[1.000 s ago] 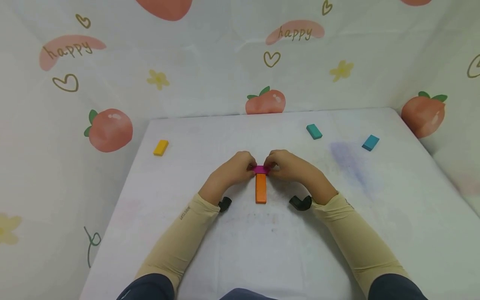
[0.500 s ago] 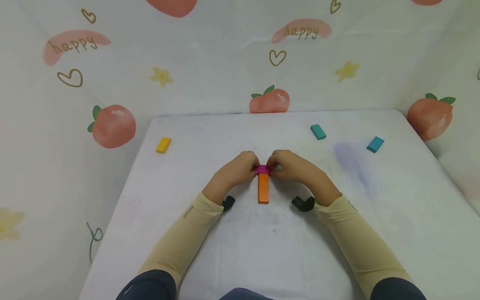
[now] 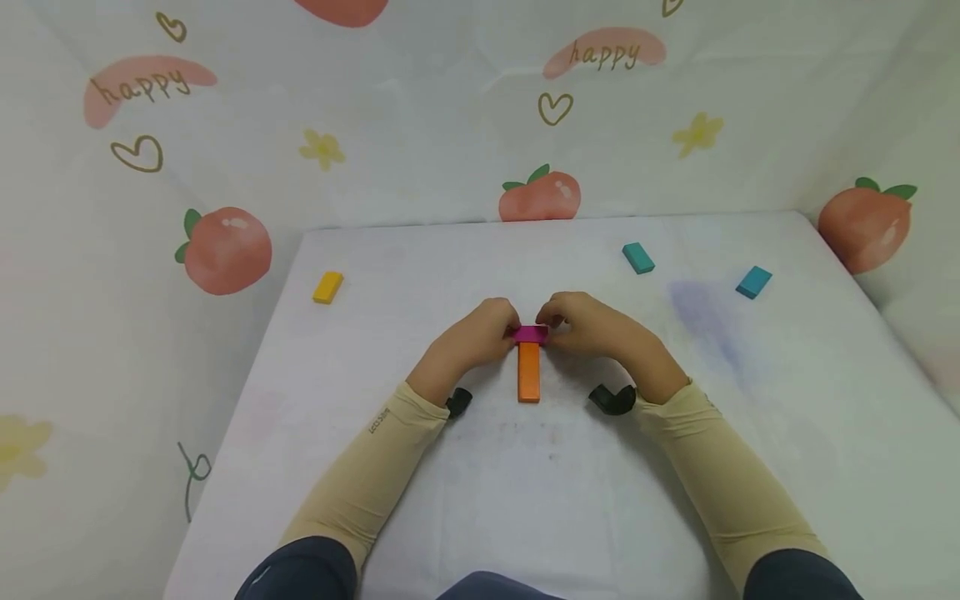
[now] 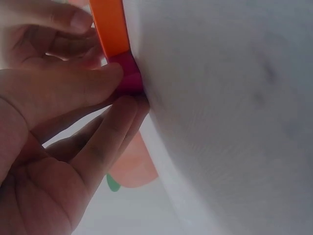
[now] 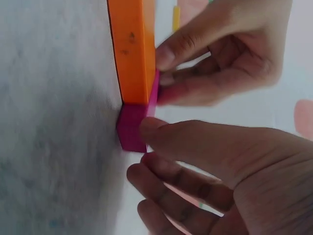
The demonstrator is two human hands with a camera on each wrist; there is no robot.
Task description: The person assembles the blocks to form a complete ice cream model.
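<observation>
A magenta block [image 3: 531, 334] lies crosswise against the far end of an orange block [image 3: 528, 372], so the two form a T on the white table. My left hand [image 3: 483, 333] pinches the magenta block's left end between thumb and fingers, closely seen in the left wrist view. At the other end is my right hand [image 3: 596, 329]. Its thumb [image 5: 161, 134] lies at the magenta block's end face in the right wrist view, while the loosely bent fingers [image 5: 171, 188] sit apart from the thumb, past the block's edge.
A yellow block [image 3: 327, 287] lies at the back left of the white table [image 3: 495, 483]. Toward the back right are a green block [image 3: 638, 258] and a blue block [image 3: 753, 282]. A patterned cloth [image 3: 427, 108] hangs behind the table's far edge.
My right hand's fingers have loosened and drawn slightly right, showing more of the magenta block's right end. The left hand stays at its end. The head view has shifted slightly.
</observation>
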